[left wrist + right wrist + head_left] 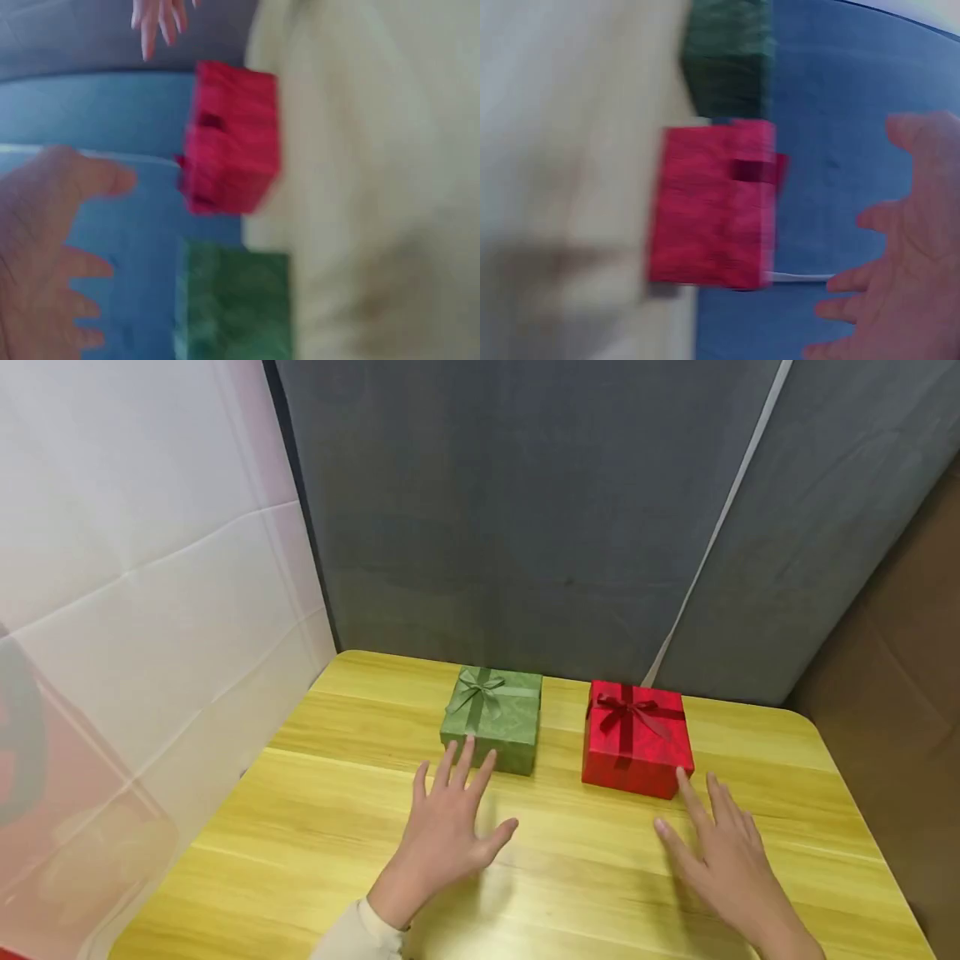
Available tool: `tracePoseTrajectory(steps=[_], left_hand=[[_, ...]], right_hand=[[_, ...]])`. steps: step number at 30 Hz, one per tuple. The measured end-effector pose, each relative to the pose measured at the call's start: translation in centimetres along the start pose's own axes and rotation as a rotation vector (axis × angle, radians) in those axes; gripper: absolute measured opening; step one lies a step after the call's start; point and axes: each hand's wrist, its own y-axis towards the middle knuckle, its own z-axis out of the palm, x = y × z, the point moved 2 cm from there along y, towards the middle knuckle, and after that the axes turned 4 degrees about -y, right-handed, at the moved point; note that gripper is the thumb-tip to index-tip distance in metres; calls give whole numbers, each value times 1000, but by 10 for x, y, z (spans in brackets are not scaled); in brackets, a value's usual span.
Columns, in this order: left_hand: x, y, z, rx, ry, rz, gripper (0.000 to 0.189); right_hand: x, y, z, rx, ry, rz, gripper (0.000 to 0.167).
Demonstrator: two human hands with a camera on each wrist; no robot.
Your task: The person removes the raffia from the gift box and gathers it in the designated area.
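Note:
On the wooden table sits a green gift box (498, 727) with a ribbon bow on its lid; in the left wrist view the green gift box (236, 304) is blurred. To its right stands a red gift box (637, 739) with a dark red bow, also seen in the right wrist view as a red gift box (705, 206). My left hand (446, 831), fingers spread, hovers in front of the green box and holds nothing. With fingers extended, my right hand (723, 852) is nearest the red box's front right corner, also holding nothing. Whether any fingertip touches a box I cannot tell.
The yellow wood-grain table (300, 827) has rounded back corners. A grey cloth wall (487, 510) rises behind it, with a white strap hanging down. White fabric (165, 593) borders the left side and a brown panel (900, 693) the right.

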Motion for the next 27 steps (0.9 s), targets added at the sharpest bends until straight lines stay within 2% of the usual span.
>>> tracePoseTrajectory(steps=[1, 3, 5, 7, 9, 12, 13, 15, 19, 20, 23, 27], left_hand=[[-9, 13, -2, -13, -41, 37, 73], [-27, 40, -4, 3, -163, 80, 61], [-42, 71, 1, 50, -332, 73, 49], [-52, 101, 14, 97, -496, 6, 41], [-56, 130, 32, 129, -605, -91, 39], [-55, 161, 62, 154, -663, -237, 37], [-52, 162, 69, 173, -675, -291, 36], [-47, 160, 83, 220, -755, -389, 35], [-42, 147, 96, 268, -945, -507, 37], [-41, 145, 98, 258, -988, -513, 38], [-40, 142, 96, 226, -1018, -512, 38], [-43, 143, 91, 211, -977, -506, 38]], right_hand=[[-2, 8, -9, -25, 35, 1, 81], [-7, 27, -25, -62, 106, 3, 80], [-15, 50, -34, -76, 192, 28, 81], [-25, 75, -36, -60, 280, 82, 81], [-37, 98, -33, -20, 354, 160, 81], [-53, 123, -23, 50, 416, 291, 80], [-54, 126, -17, 75, 427, 326, 79], [-55, 128, -7, 113, 446, 380, 77], [-52, 119, 4, 147, 490, 444, 76], [-51, 117, 5, 142, 505, 456, 76], [-49, 112, 2, 102, 552, 485, 76], [-47, 110, -3, 63, 600, 503, 74]])
